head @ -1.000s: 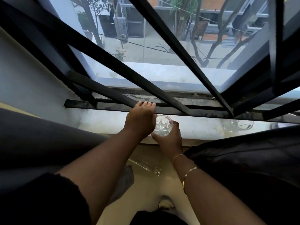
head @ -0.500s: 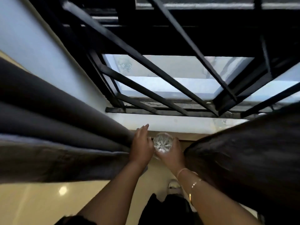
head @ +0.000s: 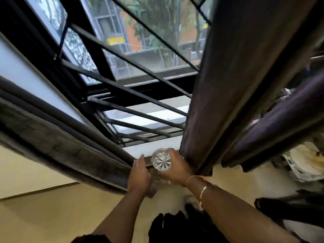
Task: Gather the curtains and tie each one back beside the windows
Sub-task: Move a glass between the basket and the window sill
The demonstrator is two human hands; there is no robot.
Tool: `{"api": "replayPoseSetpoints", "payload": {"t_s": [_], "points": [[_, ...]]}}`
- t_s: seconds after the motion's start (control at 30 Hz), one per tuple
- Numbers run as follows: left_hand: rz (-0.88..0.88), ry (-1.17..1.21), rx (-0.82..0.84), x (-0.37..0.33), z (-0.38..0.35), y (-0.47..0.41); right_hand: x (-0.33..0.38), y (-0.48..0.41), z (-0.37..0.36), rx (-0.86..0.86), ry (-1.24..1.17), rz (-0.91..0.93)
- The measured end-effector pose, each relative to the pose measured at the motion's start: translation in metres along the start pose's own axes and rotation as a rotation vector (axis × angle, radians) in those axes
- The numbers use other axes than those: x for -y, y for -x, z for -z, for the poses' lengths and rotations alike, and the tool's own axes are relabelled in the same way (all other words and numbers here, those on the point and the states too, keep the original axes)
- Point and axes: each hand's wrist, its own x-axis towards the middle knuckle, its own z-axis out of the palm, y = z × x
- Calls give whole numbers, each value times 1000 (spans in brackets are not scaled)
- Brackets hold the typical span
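Two curtains, neither tied yet. Left curtain (head: pixel 57 146) hangs in loose folds beside the window grille (head: pixel 122 88). Left grip (head: pixel 139 174), up on the grille bar a second ago, now lies with fingers straight and apart at that curtain's lower edge, tips reaching the sill (head: pixel 135 149). Cut glass (head: pixel 161 159): right grip (head: pixel 176 168) stays clamped round it at the sill edge. Right curtain (head: pixel 219 85) hangs just beside that wrist. We judge gathering of the left curtain is starting; the glass ties up one grip and likely needs setting down first
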Motion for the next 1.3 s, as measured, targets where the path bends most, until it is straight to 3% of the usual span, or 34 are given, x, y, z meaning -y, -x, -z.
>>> {"api": "replayPoseSetpoints", "payload": {"t_s": [0.27, 0.4, 0.63, 0.77, 1.03, 1.3], "points": [[-301, -196, 214, -84, -6, 58, -32, 83, 76, -53, -74, 97], [-349, -244, 362, -144, -41, 86, -79, 122, 126, -185, -131, 12], [-370, -149, 360, -270, -129, 150, -188, 204, 223, -339, -188, -98], [-506, -172, 395, -347, -192, 196, -256, 258, 285, -442, -194, -201], [-646, -294, 521, -454, -275, 273, -355, 340, 373, -657, -275, -375], [-705, -305, 612, -526, -334, 272, -433, 354, 430, -742, -322, -584]]}}
